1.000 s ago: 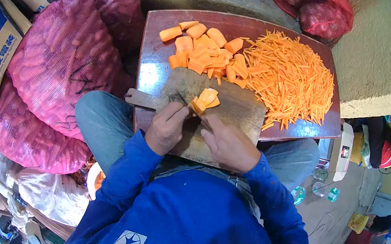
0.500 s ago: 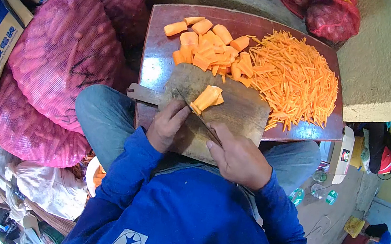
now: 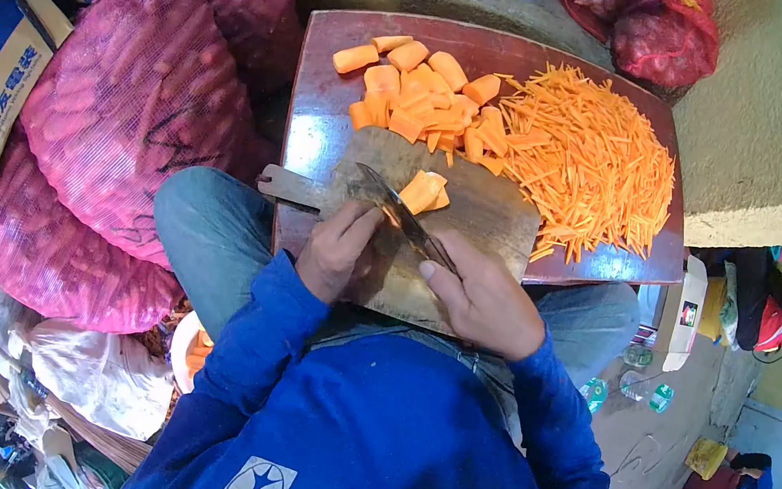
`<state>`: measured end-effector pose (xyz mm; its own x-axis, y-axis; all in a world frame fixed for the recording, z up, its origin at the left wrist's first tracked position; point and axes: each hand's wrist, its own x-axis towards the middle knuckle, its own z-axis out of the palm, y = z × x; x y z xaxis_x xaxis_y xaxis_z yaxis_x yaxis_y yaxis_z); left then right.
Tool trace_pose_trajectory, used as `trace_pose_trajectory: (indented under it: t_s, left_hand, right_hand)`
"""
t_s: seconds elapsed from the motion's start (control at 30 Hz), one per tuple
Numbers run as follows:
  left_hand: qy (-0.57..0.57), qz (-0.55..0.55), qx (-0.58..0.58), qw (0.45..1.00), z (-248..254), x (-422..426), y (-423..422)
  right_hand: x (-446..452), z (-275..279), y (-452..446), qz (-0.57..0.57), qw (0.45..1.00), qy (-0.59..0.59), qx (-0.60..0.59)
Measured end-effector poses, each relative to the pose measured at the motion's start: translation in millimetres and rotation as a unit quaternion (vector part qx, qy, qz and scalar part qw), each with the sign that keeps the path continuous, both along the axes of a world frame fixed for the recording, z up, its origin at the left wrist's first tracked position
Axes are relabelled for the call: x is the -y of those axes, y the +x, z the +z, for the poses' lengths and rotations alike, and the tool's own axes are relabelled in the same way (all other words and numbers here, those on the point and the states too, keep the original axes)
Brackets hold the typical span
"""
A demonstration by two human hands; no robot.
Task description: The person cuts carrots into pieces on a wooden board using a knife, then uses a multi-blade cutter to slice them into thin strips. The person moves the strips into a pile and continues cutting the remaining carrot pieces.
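My right hand [image 3: 493,305] is wrapped round the handle of a dark-bladed knife [image 3: 395,207]. Its blade slants up and left over a worn wooden cutting board [image 3: 480,187]. Across the blade, my left hand [image 3: 338,249] has its fingers closed at the near end of a carrot piece, mostly hidden by the fingers and knife. Cut carrot slices [image 3: 423,192] lie on the board just beyond the blade. Past the board are a heap of carrot chunks and slabs [image 3: 420,97] and, to its right, a large pile of carrot sticks [image 3: 590,163].
The board rests on a reddish-brown table [image 3: 317,97] before my knees. Pink mesh sacks of carrots [image 3: 139,106] and cardboard boxes [image 3: 4,96] crowd the left. A white tub [image 3: 185,350] holds carrots by my left leg. Plastic bottles [image 3: 633,384] stand on the floor at right.
The knife has turned so that more of its blade face shows, and its tip sits slightly higher. The lower part of the carrot is now covered by the blade. Both hands stay nearly in place.
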<state>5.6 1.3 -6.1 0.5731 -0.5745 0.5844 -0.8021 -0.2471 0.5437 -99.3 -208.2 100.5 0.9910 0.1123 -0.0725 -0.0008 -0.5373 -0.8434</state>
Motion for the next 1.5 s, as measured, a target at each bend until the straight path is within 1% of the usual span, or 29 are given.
trace_pose_trajectory:
  t_s: [0.13,0.2,0.3,0.37,0.47,0.53,0.6,0.67,0.7,0.77,0.8,0.83,0.87,0.9,0.93,1.0,1.03,1.07,1.1,1.13,1.17,1.2,1.23,1.27,1.33,1.37,1.5]
  left_hand:
    - [-0.001,-0.018,-0.026,0.999,-4,-2,-1]
    - [0.002,-0.012,-0.005,1.000,-6,-3,0]
    - [0.004,-0.020,0.015,1.000,-3,-4,2]
    - [-0.009,-0.009,0.021,1.000,-6,-2,1]
    - [-0.018,0.008,0.026,0.999,-2,4,0]
    - [-0.012,0.013,0.023,1.000,1,7,0]
    - [-0.034,0.022,0.010,0.999,0,8,0]
    - [-0.030,0.022,-0.010,0.999,-1,6,-3]
    - [-0.028,0.024,-0.028,0.999,1,7,-2]
    - [-0.029,0.026,-0.025,0.999,4,8,0]
    - [-0.032,0.029,-0.022,0.999,6,9,-1]
    - [-0.032,0.027,-0.022,0.999,5,11,-1]
    - [-0.020,0.035,-0.008,0.999,4,13,0]
    - [-0.008,0.043,0.005,0.999,3,16,0]
    - [-0.008,0.041,0.008,0.999,4,17,0]
    - [0.048,0.039,-0.005,0.998,7,19,0]
    - [0.048,0.039,-0.002,0.998,8,21,0]
    - [0.075,0.040,-0.024,0.996,10,24,-1]
    - [0.102,0.039,-0.046,0.993,12,25,-2]
    - [0.104,0.038,-0.045,0.993,11,27,-2]
    - [0.122,0.040,-0.041,0.991,10,31,-1]
    - [0.140,0.042,-0.035,0.989,9,33,1]
    - [0.141,0.040,-0.032,0.989,8,35,3]
    - [0.144,0.027,-0.034,0.989,7,36,6]
    - [0.146,0.016,-0.032,0.989,1,39,12]
    - [0.132,0.014,-0.038,0.990,-4,39,14]
    - [0.112,0.024,-0.045,0.992,-3,37,22]
  right_hand:
    - [-3,13,-6,-0.003,0.999,-0.014,-0.036]
    - [-4,15,-8,0.001,0.998,-0.015,-0.055]
    - [-8,14,-8,0.001,0.998,-0.045,-0.048]
    - [-11,15,-7,0.006,0.995,-0.070,-0.073]
    - [-9,-7,-3,0.010,0.995,-0.087,-0.044]
    - [-6,-26,2,0.016,0.995,-0.091,-0.045]
    - [0,-38,8,0.027,0.994,-0.095,-0.048]
    - [7,-44,9,0.005,1.000,-0.020,0.011]
    - [10,-41,8,0.003,1.000,-0.020,0.013]
    - [14,-29,0,-0.029,0.995,0.033,0.084]
    - [18,-20,-6,-0.030,0.995,0.034,0.084]
    - [23,-8,-14,-0.104,0.985,0.133,-0.030]
    - [29,-3,-20,-0.175,0.947,0.228,-0.142]
    - [32,-8,-26,-0.217,0.929,0.271,-0.125]
    - [38,-20,-34,-0.218,0.929,0.272,-0.122]
    - [47,-35,-46,-0.269,0.889,0.343,-0.139]
    - [45,-37,-50,-0.308,0.873,0.345,-0.156]
    - [42,-38,-52,-0.307,0.872,0.347,-0.155]
    - [40,-40,-54,-0.318,0.853,0.386,-0.151]
    - [39,-42,-56,-0.329,0.831,0.424,-0.146]
    - [40,-47,-56,-0.331,0.830,0.426,-0.144]
    - [42,-53,-53,-0.304,0.835,0.428,-0.163]
    - [43,-58,-51,-0.277,0.840,0.430,-0.180]
    - [41,-61,-47,-0.278,0.839,0.433,-0.176]
    - [31,-65,-34,-0.251,0.843,0.430,-0.204]
    - [29,-70,-29,-0.228,0.837,0.452,-0.208]
    - [25,-70,-9,-0.222,0.832,0.466,-0.204]
